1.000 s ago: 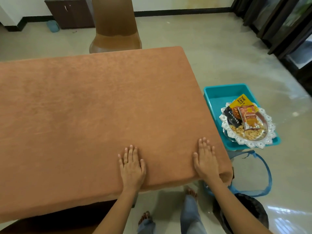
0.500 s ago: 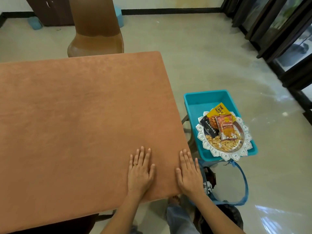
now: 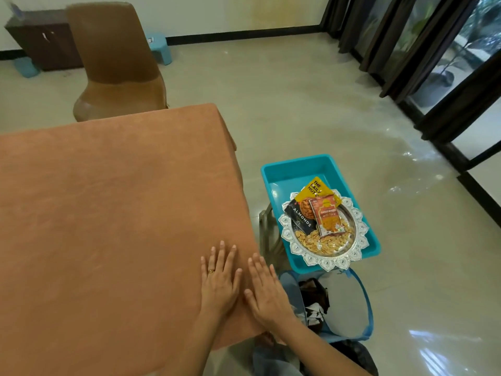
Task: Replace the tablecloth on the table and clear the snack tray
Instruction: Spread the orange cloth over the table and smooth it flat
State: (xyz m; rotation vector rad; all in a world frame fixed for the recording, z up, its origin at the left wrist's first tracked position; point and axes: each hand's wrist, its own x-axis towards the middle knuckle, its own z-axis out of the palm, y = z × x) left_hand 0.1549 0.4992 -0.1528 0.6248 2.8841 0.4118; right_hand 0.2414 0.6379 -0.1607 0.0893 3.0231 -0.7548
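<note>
An orange-brown tablecloth [image 3: 108, 213] covers the whole table. My left hand [image 3: 220, 278] lies flat on it near the near right corner, fingers straight, a ring on one finger. My right hand [image 3: 267, 289] lies flat beside it, right at the cloth's right edge. To the right of the table a silver snack tray [image 3: 291, 240] rests in a teal plastic bin [image 3: 292, 169]. The tray holds loose nuts, a black almonds packet [image 3: 299, 217], a yellow packet [image 3: 314, 187] and an orange packet [image 3: 328, 218].
A blue-rimmed mesh hamper [image 3: 349, 302] with dark cloth inside stands on the floor near my right arm. A brown chair [image 3: 116, 63] sits at the table's far side. A dark cabinet [image 3: 46, 39] and blue stools stand by the back wall, and dark-framed glass doors [image 3: 433, 50] line the right.
Both hands have slid to the right over the cloth and come closer together. The view has swung right, so the bin, tray and hamper show more fully.
</note>
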